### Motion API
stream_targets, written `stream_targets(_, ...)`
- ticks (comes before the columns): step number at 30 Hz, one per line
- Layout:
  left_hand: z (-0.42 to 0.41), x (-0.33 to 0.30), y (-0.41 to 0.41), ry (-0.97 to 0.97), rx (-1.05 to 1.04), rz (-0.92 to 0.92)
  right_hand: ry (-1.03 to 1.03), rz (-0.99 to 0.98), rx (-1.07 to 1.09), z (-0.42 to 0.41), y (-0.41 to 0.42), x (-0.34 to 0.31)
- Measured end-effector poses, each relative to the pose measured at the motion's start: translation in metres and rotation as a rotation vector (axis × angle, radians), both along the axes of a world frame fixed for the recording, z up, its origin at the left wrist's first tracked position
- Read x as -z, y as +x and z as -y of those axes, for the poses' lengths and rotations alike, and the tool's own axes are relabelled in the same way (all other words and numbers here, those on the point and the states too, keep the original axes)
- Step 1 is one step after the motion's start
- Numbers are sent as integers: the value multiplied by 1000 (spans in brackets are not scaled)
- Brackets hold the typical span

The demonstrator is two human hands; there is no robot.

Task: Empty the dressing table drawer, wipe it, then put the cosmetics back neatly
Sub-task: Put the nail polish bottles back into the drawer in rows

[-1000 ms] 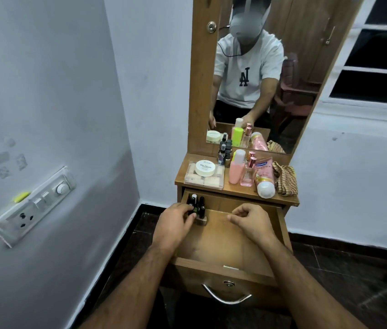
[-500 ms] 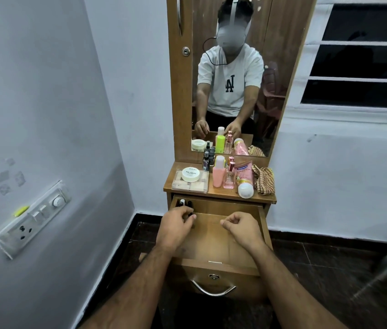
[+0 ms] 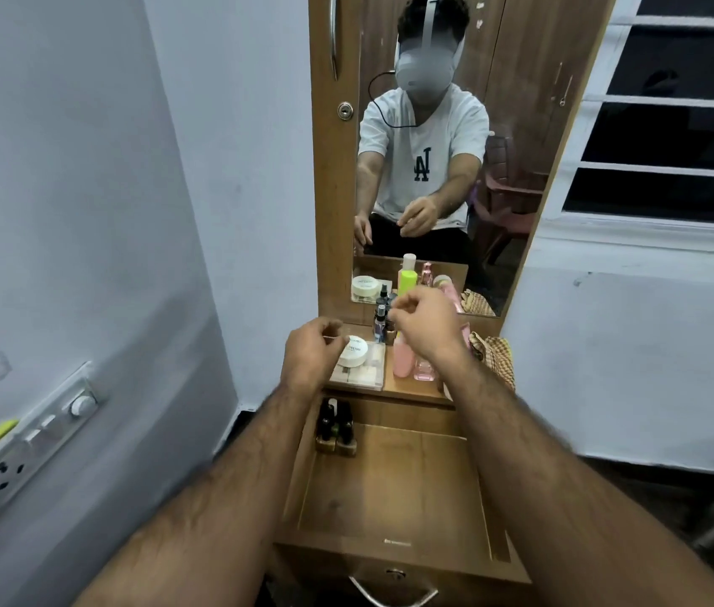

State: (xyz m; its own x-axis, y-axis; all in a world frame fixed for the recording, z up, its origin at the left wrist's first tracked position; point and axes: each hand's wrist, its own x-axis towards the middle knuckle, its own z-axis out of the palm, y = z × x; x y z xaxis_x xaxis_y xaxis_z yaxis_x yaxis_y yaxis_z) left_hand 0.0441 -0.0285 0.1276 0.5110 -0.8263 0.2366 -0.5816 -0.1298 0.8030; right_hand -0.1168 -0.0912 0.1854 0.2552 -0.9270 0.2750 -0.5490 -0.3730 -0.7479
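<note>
A: What are the fingers doing?
B: Both the left hand (image 3: 313, 350) and right hand (image 3: 423, 326) hover over the tabletop (image 3: 412, 387), fingers loosely curled, gripping nothing.
A: And the job?
B: I judge restocking has begun: small dark bottles (image 3: 336, 424) stand in the drawer (image 3: 394, 488)'s back-left corner; the white jar (image 3: 355, 351), pink bottle (image 3: 402, 359) and others wait above.

Drawer (image 3: 394, 488) open; dark bottles (image 3: 336, 424) back-left corner.
</note>
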Motion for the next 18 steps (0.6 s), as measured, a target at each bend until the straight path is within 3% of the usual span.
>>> stream_targets(4, 38, -11, 7, 2, 38, -51, -116, -121, 84, 47, 17, -32)
stream_targets(11, 98, 6, 11, 101, 106, 0, 44, -417, 69, 108, 25, -16)
stream_targets(18, 136, 14, 13, 325, 145, 139, 176, -653, -18, 142, 25, 12)
